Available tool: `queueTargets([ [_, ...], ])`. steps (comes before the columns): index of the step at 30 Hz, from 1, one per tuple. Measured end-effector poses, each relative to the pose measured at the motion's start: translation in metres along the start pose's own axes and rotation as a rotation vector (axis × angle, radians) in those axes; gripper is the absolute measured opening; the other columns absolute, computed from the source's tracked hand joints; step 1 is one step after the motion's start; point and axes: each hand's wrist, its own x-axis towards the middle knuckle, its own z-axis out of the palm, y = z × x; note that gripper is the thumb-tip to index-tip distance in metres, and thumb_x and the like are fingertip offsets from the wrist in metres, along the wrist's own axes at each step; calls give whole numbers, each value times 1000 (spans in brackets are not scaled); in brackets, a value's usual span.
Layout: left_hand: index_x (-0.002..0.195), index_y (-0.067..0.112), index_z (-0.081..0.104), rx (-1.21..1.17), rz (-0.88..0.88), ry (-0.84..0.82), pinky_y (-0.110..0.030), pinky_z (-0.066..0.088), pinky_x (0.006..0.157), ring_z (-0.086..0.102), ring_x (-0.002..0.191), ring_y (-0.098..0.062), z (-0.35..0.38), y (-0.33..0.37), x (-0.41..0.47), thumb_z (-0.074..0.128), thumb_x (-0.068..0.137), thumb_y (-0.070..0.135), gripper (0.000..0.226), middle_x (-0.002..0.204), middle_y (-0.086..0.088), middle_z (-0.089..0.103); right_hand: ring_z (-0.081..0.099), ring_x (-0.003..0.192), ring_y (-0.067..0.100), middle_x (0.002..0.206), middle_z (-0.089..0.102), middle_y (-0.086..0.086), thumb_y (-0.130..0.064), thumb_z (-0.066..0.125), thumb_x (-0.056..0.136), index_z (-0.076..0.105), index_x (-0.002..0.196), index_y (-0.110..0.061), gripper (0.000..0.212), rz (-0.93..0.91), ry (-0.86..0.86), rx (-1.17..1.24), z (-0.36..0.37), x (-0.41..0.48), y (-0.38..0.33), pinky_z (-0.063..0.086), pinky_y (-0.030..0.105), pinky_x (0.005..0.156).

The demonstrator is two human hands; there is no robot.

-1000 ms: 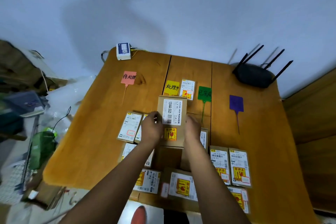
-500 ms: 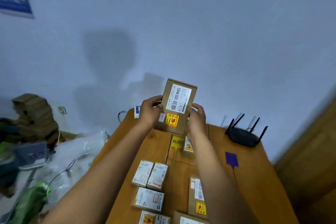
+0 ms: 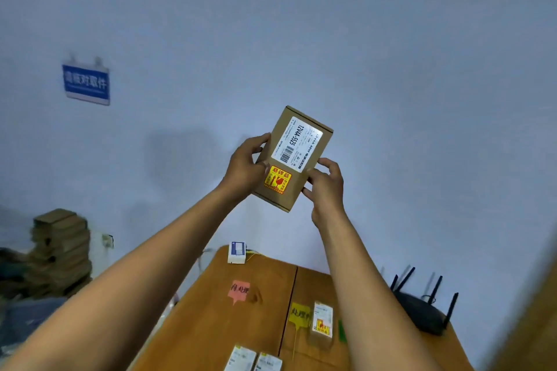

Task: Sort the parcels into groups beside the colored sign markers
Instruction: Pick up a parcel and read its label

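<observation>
Parcel (image 3: 297, 156) held up above the table (image 3: 211, 316), left hand (image 3: 245, 170) and right hand (image 3: 327, 190) both curled round its sides; pink marker (image 3: 239, 291) lies near the far-left corner, I think.

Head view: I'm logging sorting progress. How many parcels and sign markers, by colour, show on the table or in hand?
parcels: 4 (held parcel, far parcel, two near parcels)
pink marker: 1
yellow marker: 1
green marker: 1, partly behind the right forearm
Total: 7
</observation>
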Motion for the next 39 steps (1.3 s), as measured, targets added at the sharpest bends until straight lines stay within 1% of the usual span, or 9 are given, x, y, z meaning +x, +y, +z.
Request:
queueTargets([
  [5, 142, 31, 52, 29, 98, -6, -49, 58, 89, 50, 131, -17, -24, 45, 34, 75, 88, 19, 60, 148, 2, 48, 70, 105, 19, 112, 74, 3, -12, 62, 92, 54, 119, -29, 33, -86, -42, 7, 17, 18, -45, 59, 41, 88],
  [13, 144, 32, 50, -32, 223, 63, -53, 55, 96, 49, 133, -17, -48, 94, 86, 67, 90, 3, 64, 149, 2, 47, 70, 104, 18, 115, 73, 3, -8, 53, 96, 55, 120, -27, 31, -243, -103, -31, 36, 39, -138, 60, 34, 79],
  [16, 146, 33, 46, -97, 242, 32, -49, 53, 99, 47, 136, -18, -54, 113, 96, 67, 91, 2, 66, 144, 0, 52, 71, 103, 17, 116, 73, 3, -6, 51, 97, 54, 124, -27, 34, -277, -116, -49, 39, 41, -166, 60, 33, 75],
  [18, 147, 32, 45, -148, 249, 10, -46, 53, 98, 50, 134, -18, -56, 123, 100, 65, 92, 2, 66, 134, 3, 57, 71, 102, 17, 115, 73, 2, -6, 51, 97, 55, 125, -27, 35, -293, -124, -53, 39, 41, -181, 60, 35, 77],
  [21, 147, 32, 45, -186, 279, 10, -48, 53, 99, 50, 134, -20, -58, 137, 105, 65, 93, 0, 66, 138, 5, 55, 71, 104, 18, 115, 74, 3, -5, 51, 97, 55, 124, -25, 35, -309, -135, -49, 37, 41, -197, 61, 41, 85],
  [24, 148, 34, 45, -202, 316, -1, -53, 55, 97, 49, 134, -19, -60, 147, 102, 63, 93, 1, 66, 145, 7, 51, 71, 105, 20, 114, 74, 4, -5, 52, 96, 54, 123, -23, 33, -318, -147, -28, 34, 37, -205, 60, 44, 88],
  [28, 143, 38, 49, -179, 360, -21, -52, 57, 91, 50, 132, -16, -62, 146, 93, 66, 94, 10, 59, 144, 9, 53, 72, 103, 19, 109, 75, 4, -7, 56, 96, 52, 125, -19, 31, -308, -147, 10, 26, 27, -199, 60, 42, 83],
  [34, 132, 25, 63, -219, 295, -87, -42, 61, 87, 64, 119, -19, -68, 142, 83, 66, 94, 7, 42, 126, 4, 68, 72, 102, 23, 110, 74, 8, -9, 61, 95, 56, 124, -10, 30, -224, -132, 84, 8, 16, -181, 64, 43, 74],
  [39, 126, 14, 68, -212, 286, -222, -38, 59, 91, 69, 112, -19, -82, 140, 74, 68, 90, 0, 38, 119, 1, 73, 73, 103, 26, 109, 75, 9, -11, 70, 90, 49, 133, -16, 48, -217, -142, 144, -10, 7, -172, 63, 49, 77],
])
